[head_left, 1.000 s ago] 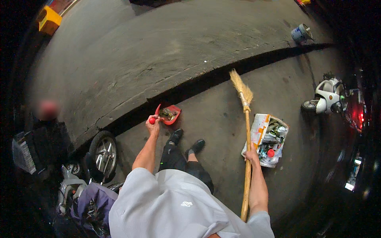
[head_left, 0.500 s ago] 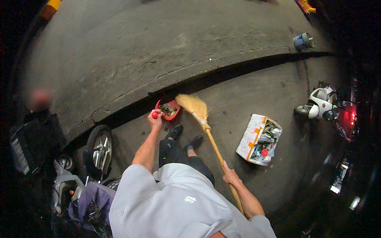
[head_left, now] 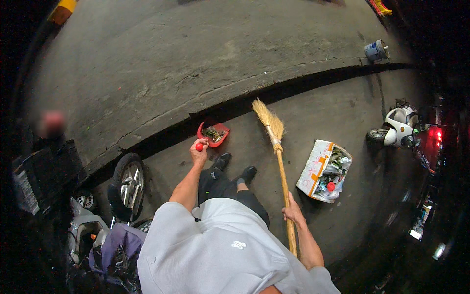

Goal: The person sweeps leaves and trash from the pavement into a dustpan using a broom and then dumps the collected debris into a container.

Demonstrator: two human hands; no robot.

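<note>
My left hand [head_left: 198, 156] is closed round the handle of a red dustpan [head_left: 222, 139], whose round red end shows above the fist. Dry leaves and bits of litter [head_left: 213, 134] lie in the pan, close to the dark foot of the kerb. In my right hand [head_left: 293, 211] is the wooden stick of a straw broom [head_left: 281, 171], gripped partway along. The broom's pale bristles [head_left: 269, 120] point away from me, right of the dustpan and apart from it, near the kerb.
A white foam box [head_left: 315, 169] full of rubbish stands on the right. Beyond it is a white scooter [head_left: 399, 127]; a bucket [head_left: 376, 51] sits by the raised kerb [head_left: 230, 93]. A motorbike wheel [head_left: 129, 183] and a person [head_left: 49, 161] are at the left.
The broom's bristles have swung right, away from the dustpan, and the stick stands steeper. My right hand is slightly farther right. Both hands keep their grip.
</note>
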